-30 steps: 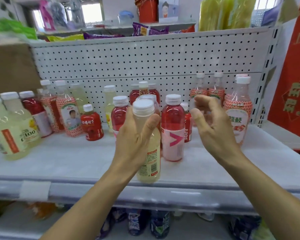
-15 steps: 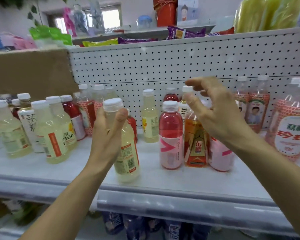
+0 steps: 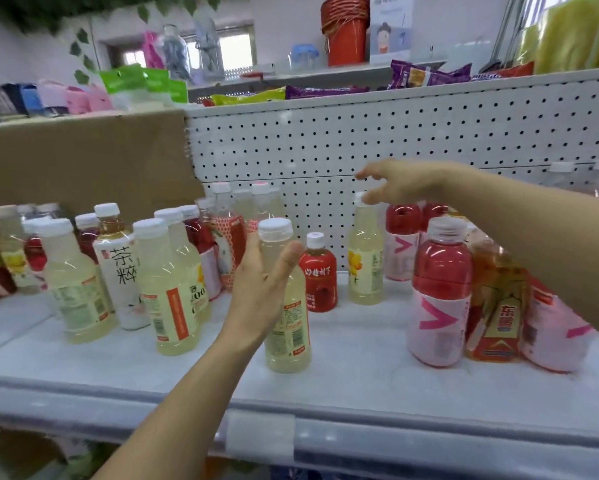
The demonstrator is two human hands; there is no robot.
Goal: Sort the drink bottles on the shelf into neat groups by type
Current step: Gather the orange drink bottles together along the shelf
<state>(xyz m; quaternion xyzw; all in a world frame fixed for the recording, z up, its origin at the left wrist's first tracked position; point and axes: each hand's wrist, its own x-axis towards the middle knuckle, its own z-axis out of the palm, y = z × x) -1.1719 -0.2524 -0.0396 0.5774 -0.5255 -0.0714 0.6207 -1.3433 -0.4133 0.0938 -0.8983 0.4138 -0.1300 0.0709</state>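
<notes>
My left hand grips a pale yellow drink bottle with a white cap; the bottle stands upright on the white shelf, just right of a group of similar pale yellow bottles. My right hand hovers with fingers spread over the cap of another pale yellow bottle near the back, its thumb at the cap, holding nothing. A small red bottle stands between the two yellow ones.
Red drinks with pink labels and an orange tea bottle stand at the right under my right forearm. A white-labelled tea bottle and red bottles crowd the left. Pegboard backs the shelf; cardboard is at back left.
My left hand carried the pale yellow bottle leftward and lower, to stand beside the other yellow bottles. My right hand reached back and left, over another yellow bottle's cap.
</notes>
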